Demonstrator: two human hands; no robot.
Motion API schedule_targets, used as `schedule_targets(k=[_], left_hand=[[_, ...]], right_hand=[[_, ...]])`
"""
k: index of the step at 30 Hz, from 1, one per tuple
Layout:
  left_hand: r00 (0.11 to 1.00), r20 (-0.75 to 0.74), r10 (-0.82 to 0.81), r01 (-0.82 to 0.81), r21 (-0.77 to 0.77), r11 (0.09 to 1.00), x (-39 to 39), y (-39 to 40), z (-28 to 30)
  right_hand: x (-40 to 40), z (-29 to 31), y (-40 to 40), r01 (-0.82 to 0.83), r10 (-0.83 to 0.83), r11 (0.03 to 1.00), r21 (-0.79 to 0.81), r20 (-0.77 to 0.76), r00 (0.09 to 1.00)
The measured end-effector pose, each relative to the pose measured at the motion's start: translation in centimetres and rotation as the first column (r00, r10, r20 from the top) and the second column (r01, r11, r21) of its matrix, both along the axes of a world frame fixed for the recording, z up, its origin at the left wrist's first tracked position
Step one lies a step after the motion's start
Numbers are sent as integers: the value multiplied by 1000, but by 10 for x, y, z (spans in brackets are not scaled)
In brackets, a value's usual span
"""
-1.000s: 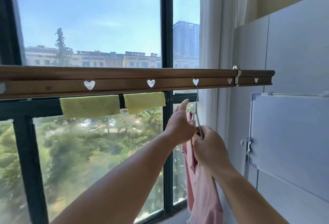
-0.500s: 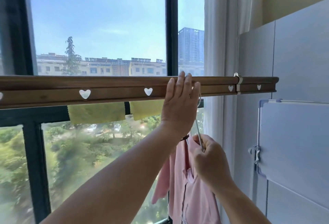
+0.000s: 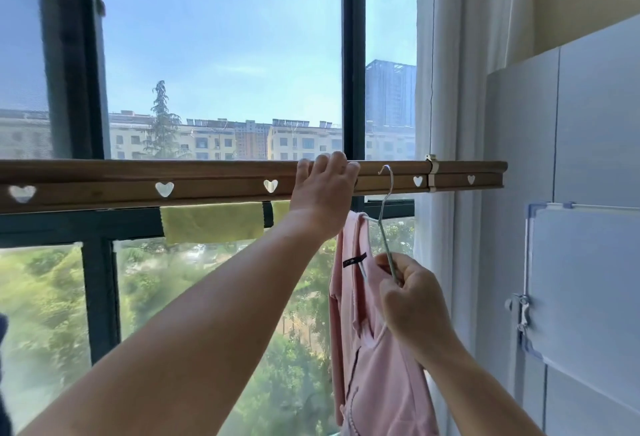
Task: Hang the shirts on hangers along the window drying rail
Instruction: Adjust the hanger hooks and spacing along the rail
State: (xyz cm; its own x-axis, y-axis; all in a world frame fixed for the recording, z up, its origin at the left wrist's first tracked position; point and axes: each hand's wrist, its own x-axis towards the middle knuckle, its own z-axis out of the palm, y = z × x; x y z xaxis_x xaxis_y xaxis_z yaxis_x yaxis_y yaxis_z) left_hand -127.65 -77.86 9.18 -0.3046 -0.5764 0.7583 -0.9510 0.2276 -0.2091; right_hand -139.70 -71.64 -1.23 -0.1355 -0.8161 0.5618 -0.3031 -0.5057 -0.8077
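I am mid-hang: my right hand (image 3: 412,300) pinches the wire hanger (image 3: 387,227) carrying the pink shirt (image 3: 377,366), its hook at the wooden drying rail (image 3: 207,179) just right of my left hand (image 3: 323,193), whose straight fingers (image 3: 337,161) rest atop the rail; next, I'd judge, seat the hook.

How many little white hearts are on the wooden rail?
5 hearts show on the wooden rail: one far left, two left of the left hand at and, two near the right end. That hand may hide another.
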Motion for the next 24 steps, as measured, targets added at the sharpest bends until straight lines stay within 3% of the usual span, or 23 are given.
schedule_targets(k=[9, 12, 14, 17, 24], left_hand=[[992, -85, -91, 88, -45, 995, 33, 11, -15], [972, -172, -160, 135, -149, 980, 43, 23, -28], [927, -316, -202, 156, -165, 974, 45, 34, -38], [765, -617, -184, 230, -6, 973, 41, 55, -50], [623, -773, -119, 239, 44, 970, 88, 96, -66]], right_hand=[[36, -6, 6, -152, 152, 988, 19, 14, 988], [50, -9, 5, -149, 149, 988, -26, -21, 989], [60, -10, 7, -162, 160, 985, -61, -43, 986], [75, -12, 16, -235, 230, 969, -78, -63, 971], [127, -13, 50, -380, 378, 921, -82, -45, 925]])
